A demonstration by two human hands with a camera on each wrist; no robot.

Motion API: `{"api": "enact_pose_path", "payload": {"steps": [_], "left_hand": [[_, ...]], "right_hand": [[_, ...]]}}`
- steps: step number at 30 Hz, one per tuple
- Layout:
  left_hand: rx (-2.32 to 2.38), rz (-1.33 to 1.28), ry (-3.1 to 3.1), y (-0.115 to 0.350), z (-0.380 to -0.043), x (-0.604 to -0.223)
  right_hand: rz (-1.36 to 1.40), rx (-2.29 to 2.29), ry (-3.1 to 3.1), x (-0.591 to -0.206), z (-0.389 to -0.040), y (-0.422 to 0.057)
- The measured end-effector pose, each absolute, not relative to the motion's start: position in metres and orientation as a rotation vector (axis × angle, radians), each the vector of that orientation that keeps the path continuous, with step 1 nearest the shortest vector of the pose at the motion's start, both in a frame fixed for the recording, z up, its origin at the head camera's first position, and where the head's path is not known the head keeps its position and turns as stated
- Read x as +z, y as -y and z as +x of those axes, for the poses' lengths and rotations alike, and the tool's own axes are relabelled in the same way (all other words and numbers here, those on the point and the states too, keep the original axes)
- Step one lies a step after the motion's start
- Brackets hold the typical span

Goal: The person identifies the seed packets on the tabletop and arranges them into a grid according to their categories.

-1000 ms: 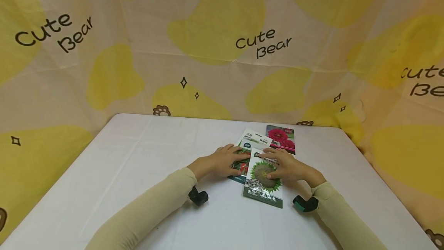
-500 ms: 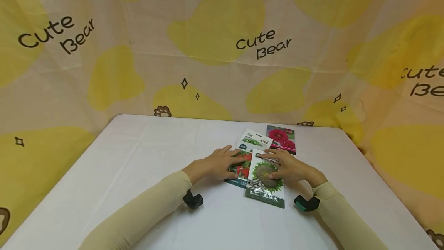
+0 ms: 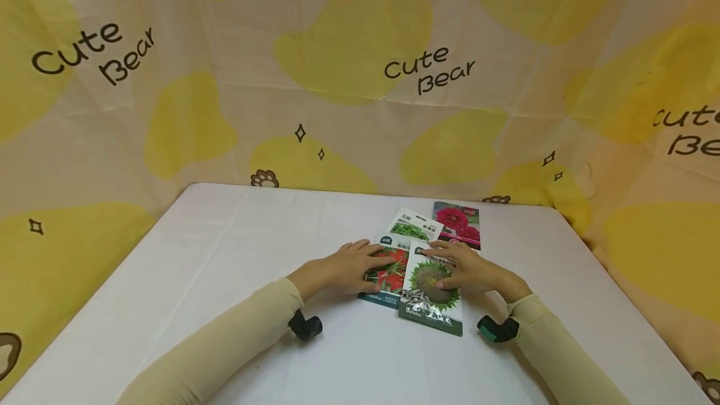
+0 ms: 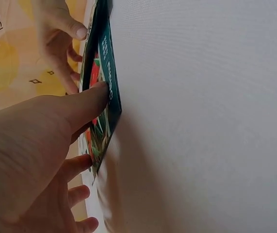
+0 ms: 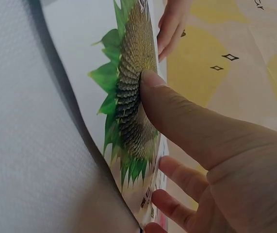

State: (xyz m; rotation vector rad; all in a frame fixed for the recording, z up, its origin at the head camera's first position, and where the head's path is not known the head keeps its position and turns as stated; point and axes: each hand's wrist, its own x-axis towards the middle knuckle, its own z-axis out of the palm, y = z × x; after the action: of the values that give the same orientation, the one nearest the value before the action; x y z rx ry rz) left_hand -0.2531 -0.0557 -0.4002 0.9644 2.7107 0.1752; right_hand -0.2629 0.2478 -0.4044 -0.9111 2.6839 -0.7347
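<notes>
Several seed packets lie overlapping on the white table. My left hand (image 3: 349, 269) rests its fingertips and thumb on a packet with red peppers or flowers (image 3: 392, 281), teal along its bottom. The sunflower packet (image 3: 430, 312) overlaps that one's right side, and my right hand (image 3: 471, 272) touches it. In the right wrist view my thumb (image 5: 170, 109) presses on the printed sunflower head (image 5: 133, 92). Fingers of both hands look extended over the packets. Behind them a white packet with green leaves (image 3: 413, 225) shows only its upper part.
A packet with dark pink flowers (image 3: 458, 220) lies at the back right, its lower part covered. The white table (image 3: 225, 255) extends around the packets. Behind it hangs a yellow-patterned cloth (image 3: 349, 67). A black wrist device (image 3: 306, 325) sits under the left wrist.
My left hand has slid left and slightly nearer with the red-printed packet, which now shows more beside the sunflower packet. The leaf picture behind is more exposed. My right hand has hardly moved.
</notes>
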Motion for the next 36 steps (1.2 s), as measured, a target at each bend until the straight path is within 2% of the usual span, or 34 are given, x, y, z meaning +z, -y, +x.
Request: {"api": "enact_pose_path", "payload": {"steps": [36], "left_hand": [[0.218, 0.964, -2.783, 0.1, -0.226, -0.406]], "right_hand": [[-0.941, -0.814, -2.651, -0.407, -0.265, -0.25]]}}
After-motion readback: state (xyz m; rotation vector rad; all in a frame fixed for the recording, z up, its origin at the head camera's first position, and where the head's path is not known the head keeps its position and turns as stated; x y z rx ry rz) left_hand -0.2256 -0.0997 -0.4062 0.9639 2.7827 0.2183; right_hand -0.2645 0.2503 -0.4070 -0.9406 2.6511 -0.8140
